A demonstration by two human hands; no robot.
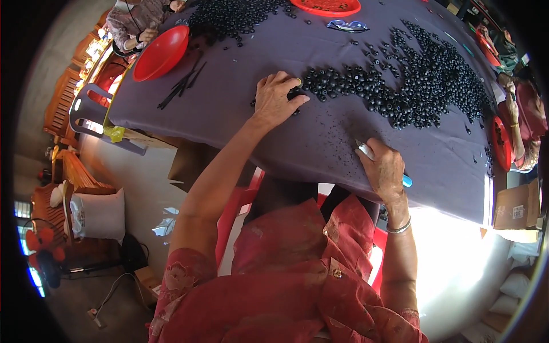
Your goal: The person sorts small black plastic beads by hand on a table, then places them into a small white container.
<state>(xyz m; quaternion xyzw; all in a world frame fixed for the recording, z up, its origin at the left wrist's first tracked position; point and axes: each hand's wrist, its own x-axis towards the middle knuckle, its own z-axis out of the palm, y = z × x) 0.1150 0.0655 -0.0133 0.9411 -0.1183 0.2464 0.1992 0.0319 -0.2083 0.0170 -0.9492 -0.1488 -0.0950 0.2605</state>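
Many black beads [423,80], likely light, hard and slippery, suit side pinches; left hand [274,100] clasps some, right hand [381,168] a blue-ended tool [407,181] by the table's [229,97] near edge.

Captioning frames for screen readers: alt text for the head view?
A person's right hand holds what looks like a blue-handled knife over a grey-purple tablecloth; the left hand curls at the left end of a spread of small black bead-like parts. A red bowl sits farther left.
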